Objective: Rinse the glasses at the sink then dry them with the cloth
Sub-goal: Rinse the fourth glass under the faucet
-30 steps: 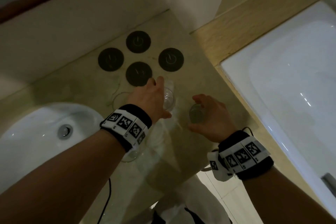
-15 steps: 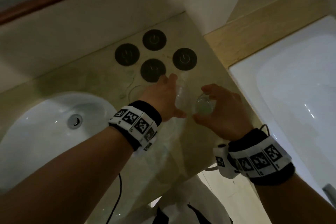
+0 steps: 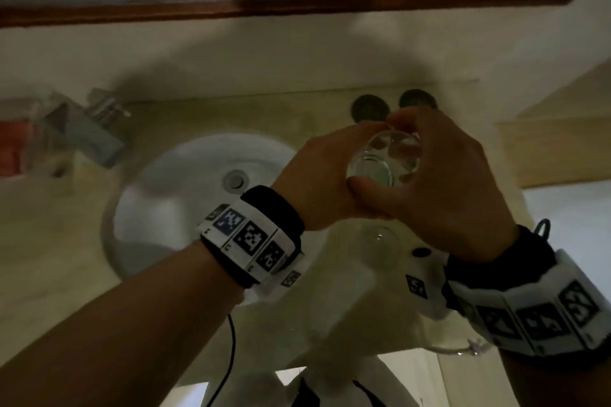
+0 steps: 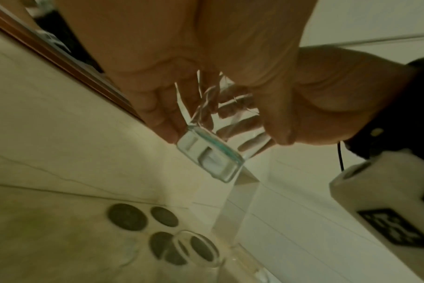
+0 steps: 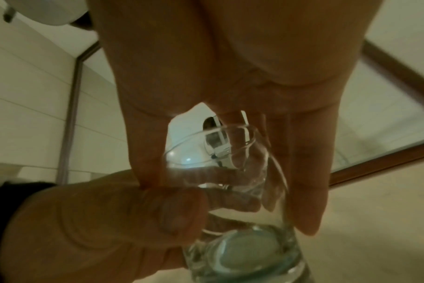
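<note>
Both hands hold clear glass (image 3: 383, 158) in the air above the counter, just right of the white sink (image 3: 172, 175). My left hand (image 3: 330, 175) curls round it from the left, and my right hand (image 3: 446, 172) wraps it from the right. The left wrist view shows a thick glass base (image 4: 211, 162) tilted between the two hands. In the right wrist view a rim (image 5: 213, 145) and a heavy base (image 5: 245, 250) show; whether that is one glass or two I cannot tell. Another glass (image 3: 377, 236) stands on the counter below the hands. No cloth is plainly visible.
The sink drain (image 3: 235, 180) lies left of my left wrist. A blurred metal tap (image 3: 82, 129) sits at the far left. Dark round coasters (image 3: 368, 107) lie by the wall behind the hands. A wood-framed mirror (image 3: 297, 6) runs along the top.
The hands, each on a glass on the counter before, have risen and come together. The view has swung left, so the sink now lies in the middle.
</note>
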A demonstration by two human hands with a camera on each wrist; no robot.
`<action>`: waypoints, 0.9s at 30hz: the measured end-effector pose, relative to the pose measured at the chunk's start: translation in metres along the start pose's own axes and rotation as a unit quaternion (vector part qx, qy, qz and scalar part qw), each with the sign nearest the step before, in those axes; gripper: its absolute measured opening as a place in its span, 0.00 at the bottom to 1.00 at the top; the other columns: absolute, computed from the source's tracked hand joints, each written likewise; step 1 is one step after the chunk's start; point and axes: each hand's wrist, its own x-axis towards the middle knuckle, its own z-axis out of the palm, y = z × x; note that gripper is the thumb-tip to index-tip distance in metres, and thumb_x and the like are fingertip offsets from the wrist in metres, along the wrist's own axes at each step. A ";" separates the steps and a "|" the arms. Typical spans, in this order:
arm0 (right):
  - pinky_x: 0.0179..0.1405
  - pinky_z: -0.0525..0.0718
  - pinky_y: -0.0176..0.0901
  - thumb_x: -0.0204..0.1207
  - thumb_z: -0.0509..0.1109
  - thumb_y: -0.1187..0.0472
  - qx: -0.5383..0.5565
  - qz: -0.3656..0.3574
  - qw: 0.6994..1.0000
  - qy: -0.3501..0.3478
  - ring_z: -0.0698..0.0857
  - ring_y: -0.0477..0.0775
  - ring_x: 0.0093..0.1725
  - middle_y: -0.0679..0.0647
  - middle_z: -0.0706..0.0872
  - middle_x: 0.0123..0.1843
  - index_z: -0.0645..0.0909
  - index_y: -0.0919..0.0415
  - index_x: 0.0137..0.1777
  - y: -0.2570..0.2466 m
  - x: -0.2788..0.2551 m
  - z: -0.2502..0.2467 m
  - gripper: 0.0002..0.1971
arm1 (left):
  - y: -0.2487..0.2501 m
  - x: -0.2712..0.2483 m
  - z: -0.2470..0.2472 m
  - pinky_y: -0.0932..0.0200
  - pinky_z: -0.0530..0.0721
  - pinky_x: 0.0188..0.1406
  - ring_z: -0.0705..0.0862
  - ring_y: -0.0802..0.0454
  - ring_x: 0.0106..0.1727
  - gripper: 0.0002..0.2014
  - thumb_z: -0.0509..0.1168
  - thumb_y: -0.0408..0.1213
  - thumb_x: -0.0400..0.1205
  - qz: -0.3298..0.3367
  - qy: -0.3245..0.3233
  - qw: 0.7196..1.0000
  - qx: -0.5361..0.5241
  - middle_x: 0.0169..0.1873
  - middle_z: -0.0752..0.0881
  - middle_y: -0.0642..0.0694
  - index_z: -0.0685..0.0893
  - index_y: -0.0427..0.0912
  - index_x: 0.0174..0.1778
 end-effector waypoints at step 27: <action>0.54 0.87 0.51 0.73 0.78 0.51 0.044 -0.137 0.980 -0.140 0.90 0.54 0.46 0.50 0.90 0.44 0.89 0.56 0.48 -0.169 0.201 0.318 0.10 | -0.243 -0.126 -0.097 0.62 0.79 0.67 0.82 0.58 0.65 0.42 0.86 0.40 0.66 -0.344 0.344 0.861 -0.150 0.62 0.83 0.54 0.74 0.45 0.75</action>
